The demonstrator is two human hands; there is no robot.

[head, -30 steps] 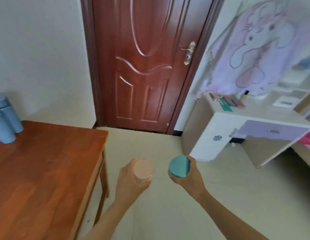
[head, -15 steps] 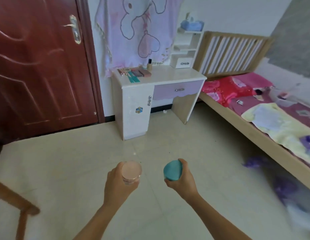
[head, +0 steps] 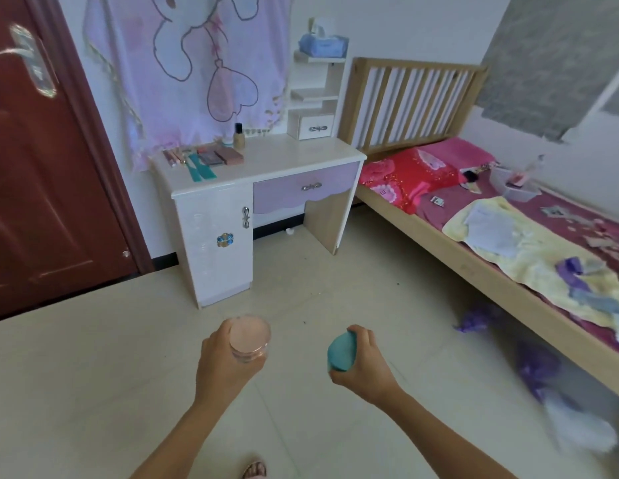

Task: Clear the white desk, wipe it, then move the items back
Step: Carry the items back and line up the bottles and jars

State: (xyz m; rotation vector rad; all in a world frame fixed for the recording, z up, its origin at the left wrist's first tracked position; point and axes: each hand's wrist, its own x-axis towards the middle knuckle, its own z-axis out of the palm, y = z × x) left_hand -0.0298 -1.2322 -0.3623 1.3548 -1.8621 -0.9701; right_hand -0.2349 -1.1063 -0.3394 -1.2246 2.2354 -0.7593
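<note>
Looking down from my head, my left hand (head: 222, 366) is wrapped around a small clear jar (head: 248, 338) with a pale pink top, fingers closed on its side, held upright over the tiled floor (head: 94, 392). My right hand (head: 365, 366) is closed on a teal round container (head: 342, 351), which is tilted so its flat face turns toward the jar; the two things are near each other but apart. The white desk (head: 294, 157) stands ahead of me against the wall, between the brown door (head: 42, 188) on the left and the wooden bed (head: 508, 285) on the right. On the desk's left part lie some flat makeup cases (head: 218, 156), a teal strip (head: 201, 171) and a small bottle (head: 238, 136) with a dark cap; its right part is bare. A little white shelf unit (head: 313, 98) sits at the desk's back corner, with a blue tissue pack (head: 322, 44) on top. A pink cloth with a bunny drawing (head: 197, 63) hangs on the wall behind the desk. Yellow bedding (head: 529, 250) and scattered bits lie on the bed, and something purple (head: 536, 364) lies blurred on the floor beside it
</note>
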